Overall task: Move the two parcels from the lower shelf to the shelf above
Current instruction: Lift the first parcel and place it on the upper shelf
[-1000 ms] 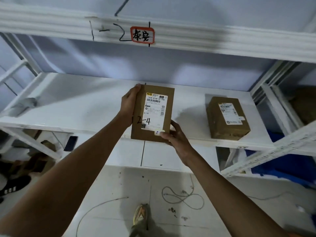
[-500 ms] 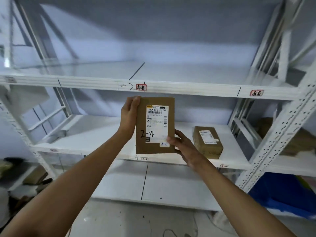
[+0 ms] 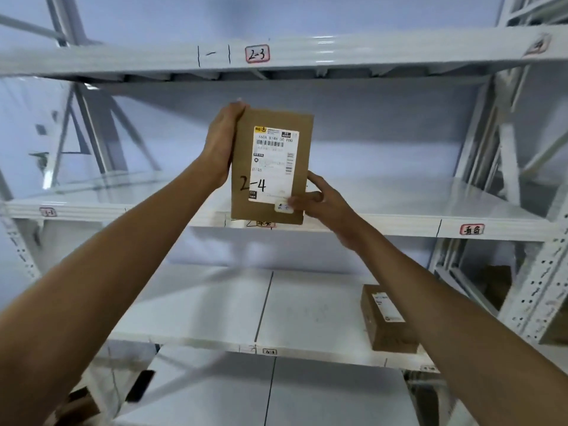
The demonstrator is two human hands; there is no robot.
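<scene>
Left hand (image 3: 222,142) wraps the upper left edge of a flat brown parcel (image 3: 272,166), its fingertips hidden behind the cardboard. Right hand (image 3: 319,199), at four o'clock from it, pinches the parcel's lower right corner, thumb on the small white sticker. Both arms reach up, holding the parcel upright in the air before the middle shelf (image 3: 399,224), "2-4" handwritten on its face. Two parcels show: the second parcel (image 3: 385,318) lies on the lower shelf (image 3: 196,336) at five o'clock, partly covered by the right forearm. Four shelf levels are visible. Label print on both parcels is too small to read.
</scene>
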